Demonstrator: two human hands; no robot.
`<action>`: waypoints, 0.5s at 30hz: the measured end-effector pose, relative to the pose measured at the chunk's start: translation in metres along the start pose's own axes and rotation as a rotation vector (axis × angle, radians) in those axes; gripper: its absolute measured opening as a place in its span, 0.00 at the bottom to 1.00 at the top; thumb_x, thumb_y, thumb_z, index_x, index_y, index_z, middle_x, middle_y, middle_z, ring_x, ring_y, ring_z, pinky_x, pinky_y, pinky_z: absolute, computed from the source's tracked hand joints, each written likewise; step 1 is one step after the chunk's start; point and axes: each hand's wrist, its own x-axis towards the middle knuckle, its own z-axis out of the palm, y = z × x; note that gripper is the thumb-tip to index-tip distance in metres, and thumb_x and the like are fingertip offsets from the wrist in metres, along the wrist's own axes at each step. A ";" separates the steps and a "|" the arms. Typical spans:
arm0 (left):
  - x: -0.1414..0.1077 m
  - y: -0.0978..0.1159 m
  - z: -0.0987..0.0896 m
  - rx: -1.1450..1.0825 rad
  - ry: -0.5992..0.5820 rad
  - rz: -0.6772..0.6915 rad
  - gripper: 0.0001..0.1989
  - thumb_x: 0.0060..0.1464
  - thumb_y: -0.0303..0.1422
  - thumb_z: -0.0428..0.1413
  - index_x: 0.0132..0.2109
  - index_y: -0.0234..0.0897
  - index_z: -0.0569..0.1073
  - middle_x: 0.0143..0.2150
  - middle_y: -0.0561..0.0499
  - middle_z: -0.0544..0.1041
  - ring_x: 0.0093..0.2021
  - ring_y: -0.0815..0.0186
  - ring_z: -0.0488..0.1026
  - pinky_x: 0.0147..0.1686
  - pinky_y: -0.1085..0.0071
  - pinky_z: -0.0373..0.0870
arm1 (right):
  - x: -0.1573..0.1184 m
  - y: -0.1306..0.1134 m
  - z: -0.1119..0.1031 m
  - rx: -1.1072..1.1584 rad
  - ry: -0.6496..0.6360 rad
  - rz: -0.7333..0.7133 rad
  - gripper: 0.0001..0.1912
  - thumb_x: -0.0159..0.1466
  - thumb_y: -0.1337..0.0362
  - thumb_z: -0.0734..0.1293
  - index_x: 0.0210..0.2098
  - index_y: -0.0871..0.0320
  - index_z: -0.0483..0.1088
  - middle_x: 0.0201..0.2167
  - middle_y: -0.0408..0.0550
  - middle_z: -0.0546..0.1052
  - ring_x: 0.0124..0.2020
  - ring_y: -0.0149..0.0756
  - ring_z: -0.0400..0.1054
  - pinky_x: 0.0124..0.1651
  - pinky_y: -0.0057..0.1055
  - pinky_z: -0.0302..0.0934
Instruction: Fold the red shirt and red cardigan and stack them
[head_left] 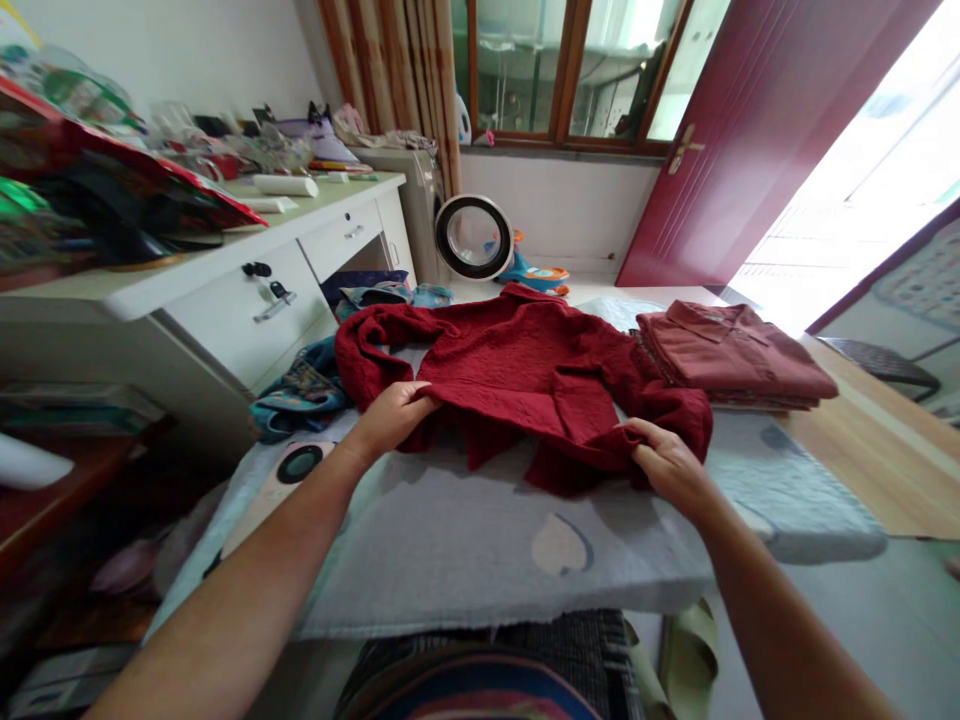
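A dark red long-sleeved garment (517, 350) lies spread over the cloth-covered table (465, 540), its collar at the far side. My left hand (394, 415) is closed on its near edge at the left. At the right, my right hand (664, 460) pinches the same edge near one sleeve. Between the hands the hem is stretched and slightly lifted, with loose folds hanging beneath it. A stack of folded reddish clothes (739, 350) sits to the right of the garment.
Blue patterned cloth (300, 390) and a pale device with a dark round part (300, 462) lie at the left. A cluttered white desk (217, 300) stands beyond them. An open-doored washing machine (474, 237) is at the back, a wooden surface (877, 440) at the right.
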 end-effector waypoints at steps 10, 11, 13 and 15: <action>-0.065 -0.016 0.016 0.762 -0.206 0.213 0.37 0.43 0.25 0.55 0.64 0.41 0.65 0.65 0.45 0.66 0.64 0.53 0.61 0.65 0.55 0.54 | -0.030 -0.013 -0.014 -0.408 -0.190 -0.060 0.15 0.61 0.66 0.60 0.44 0.57 0.73 0.45 0.53 0.76 0.46 0.42 0.70 0.51 0.37 0.60; -0.072 -0.015 0.024 0.822 -0.158 0.256 0.39 0.43 0.23 0.55 0.65 0.41 0.63 0.67 0.44 0.63 0.66 0.52 0.58 0.66 0.53 0.52 | -0.033 -0.020 -0.008 -0.385 -0.190 -0.127 0.17 0.60 0.67 0.61 0.47 0.56 0.72 0.48 0.53 0.75 0.49 0.43 0.68 0.54 0.37 0.59; -0.083 -0.011 0.045 0.900 -0.128 0.371 0.39 0.47 0.20 0.54 0.67 0.44 0.61 0.69 0.45 0.61 0.68 0.52 0.55 0.67 0.50 0.48 | -0.039 -0.034 0.004 -0.343 -0.254 -0.230 0.19 0.59 0.66 0.64 0.50 0.55 0.71 0.53 0.53 0.72 0.54 0.44 0.65 0.58 0.39 0.56; -0.088 -0.004 0.068 0.903 -0.167 0.517 0.36 0.54 0.20 0.51 0.67 0.47 0.59 0.68 0.47 0.62 0.68 0.55 0.56 0.67 0.50 0.48 | -0.044 -0.041 0.018 -0.344 -0.334 -0.289 0.24 0.57 0.63 0.67 0.54 0.53 0.69 0.56 0.53 0.70 0.57 0.46 0.62 0.60 0.43 0.54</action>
